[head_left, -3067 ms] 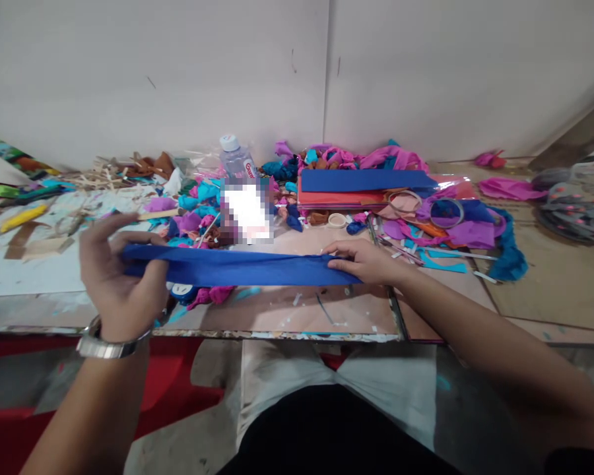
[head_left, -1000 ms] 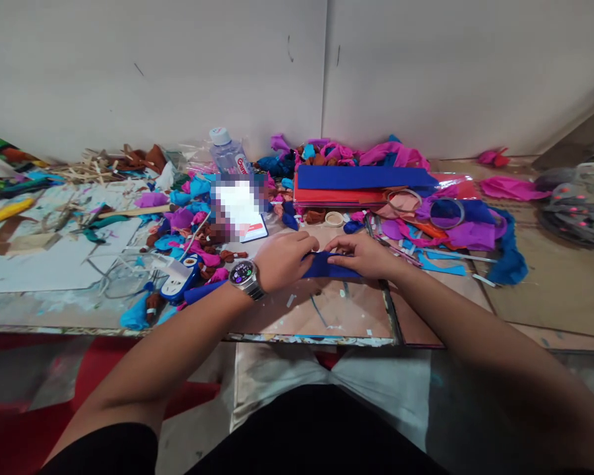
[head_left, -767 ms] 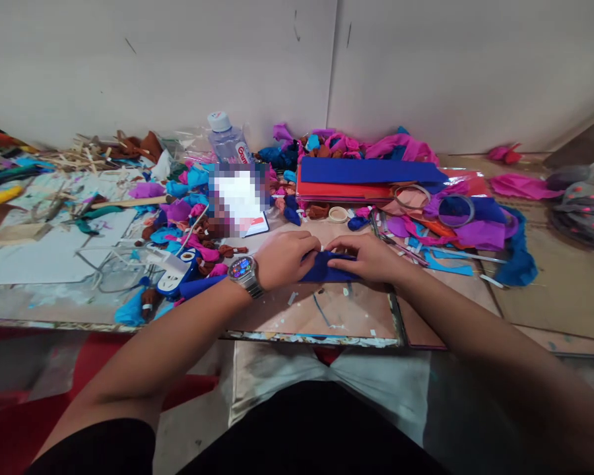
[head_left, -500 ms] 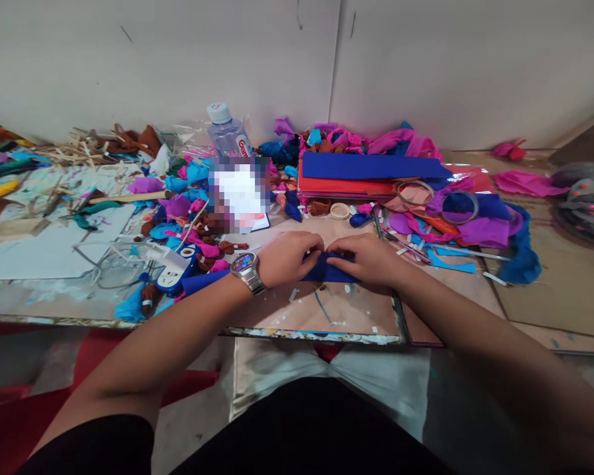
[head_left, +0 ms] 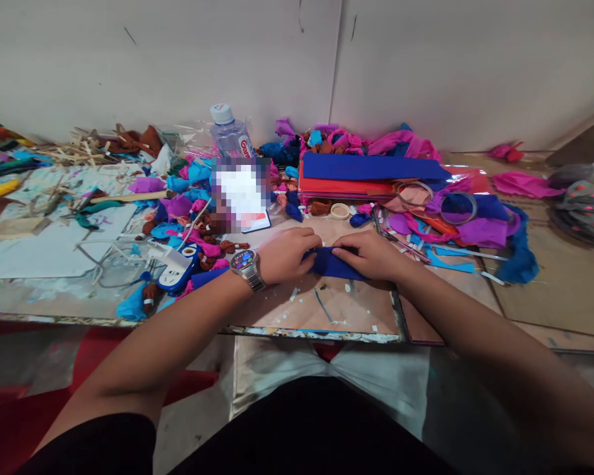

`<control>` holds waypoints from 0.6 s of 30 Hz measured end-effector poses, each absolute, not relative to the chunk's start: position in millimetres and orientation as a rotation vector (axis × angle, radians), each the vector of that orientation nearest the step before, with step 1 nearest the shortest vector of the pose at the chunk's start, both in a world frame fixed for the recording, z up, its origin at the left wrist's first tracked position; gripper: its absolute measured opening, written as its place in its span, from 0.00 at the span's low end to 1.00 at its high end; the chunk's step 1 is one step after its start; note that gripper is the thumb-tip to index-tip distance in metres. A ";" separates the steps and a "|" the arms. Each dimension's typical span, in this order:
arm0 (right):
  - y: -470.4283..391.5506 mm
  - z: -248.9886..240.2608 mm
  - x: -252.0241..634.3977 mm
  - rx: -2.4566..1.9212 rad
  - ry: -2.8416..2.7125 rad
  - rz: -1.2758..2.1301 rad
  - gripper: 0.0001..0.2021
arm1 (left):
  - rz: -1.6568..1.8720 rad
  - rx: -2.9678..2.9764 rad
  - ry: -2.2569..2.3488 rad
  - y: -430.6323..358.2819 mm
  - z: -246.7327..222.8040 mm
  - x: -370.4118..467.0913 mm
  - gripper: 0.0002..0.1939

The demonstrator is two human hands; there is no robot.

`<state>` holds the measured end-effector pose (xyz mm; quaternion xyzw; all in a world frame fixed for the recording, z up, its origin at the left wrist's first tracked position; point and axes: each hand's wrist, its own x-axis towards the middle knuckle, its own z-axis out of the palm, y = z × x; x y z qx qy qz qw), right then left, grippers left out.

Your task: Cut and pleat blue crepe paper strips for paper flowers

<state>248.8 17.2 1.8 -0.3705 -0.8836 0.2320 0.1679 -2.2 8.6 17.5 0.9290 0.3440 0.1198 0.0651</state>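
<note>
A dark blue paper strip (head_left: 334, 262) lies over the front middle of the table, between my hands. My left hand (head_left: 291, 256), below a wrist with a metal watch (head_left: 245, 264), pinches the strip near its middle. The strip passes under that hand, and a piece of it shows again to the left of the watch. My right hand (head_left: 366, 256) grips the strip from the right, thumb on top and fingers curled behind. Beyond my hands sits a small round tape roll (head_left: 340, 211).
Behind stand a clear bottle (head_left: 231, 135) and a lit phone (head_left: 245, 198). A blue strip (head_left: 371, 167) tops a stack of coloured paper. Crumpled paper pieces, a power strip (head_left: 178, 269) and tape rings (head_left: 458, 208) surround the work spot.
My hands have moved slightly apart, so more of the blue strip shows between them. My left hand has shifted a little to the left and up.
</note>
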 end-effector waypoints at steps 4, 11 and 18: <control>17.8 1.8 249.2 -0.999 -2.523 0.686 0.15 | 0.384 2.768 0.978 10.1 21.2 -3.8 0.11; 10.4 0.3 244.1 -0.913 -2.485 0.519 0.12 | 0.400 2.683 0.943 8.9 18.1 -1.9 0.15; 11.2 0.7 245.1 -0.882 -2.468 0.494 0.12 | 0.423 2.607 0.965 13.3 25.4 -7.1 0.15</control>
